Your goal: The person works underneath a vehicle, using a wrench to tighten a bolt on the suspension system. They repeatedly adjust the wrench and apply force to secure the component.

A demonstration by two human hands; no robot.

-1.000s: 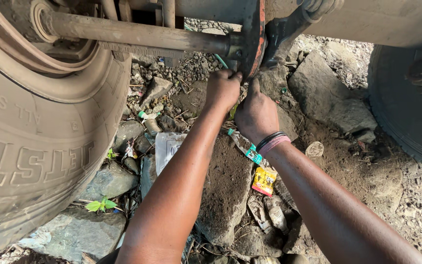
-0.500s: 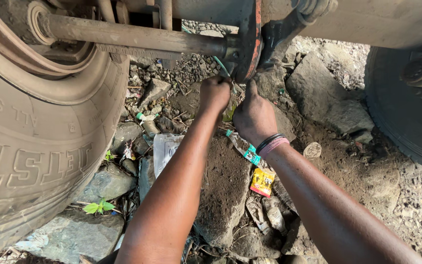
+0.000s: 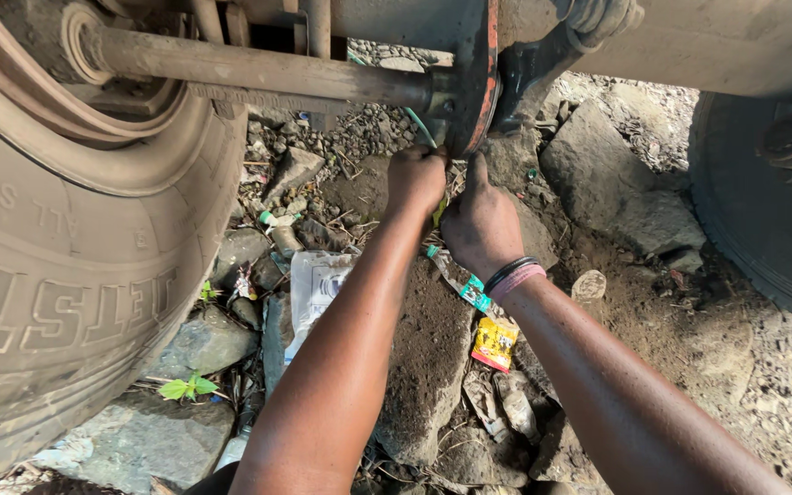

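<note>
Both of my hands reach up under a vehicle to a rusty round flange [image 3: 478, 87] at the end of a rusty shaft [image 3: 268, 73]. My left hand [image 3: 416, 179] is a closed fist just below the flange, and a thin green wire [image 3: 417, 122] runs down into it. Close beside it on the right, my right hand [image 3: 480, 225] has curled fingers and its thumb raised against the flange's lower edge. What its fingers hold is hidden. A black and a pink band [image 3: 513, 275] circle the right wrist.
A big tyre [image 3: 57, 275] fills the left side and another tyre [image 3: 772, 211] stands at the right. Below lie rocks [image 3: 616, 183], dirt, a clear plastic bag [image 3: 318, 289], a yellow wrapper [image 3: 494, 344] and small green leaves [image 3: 185, 387].
Both hands stay at the flange. My left fist has dropped slightly and the view has shifted a little.
</note>
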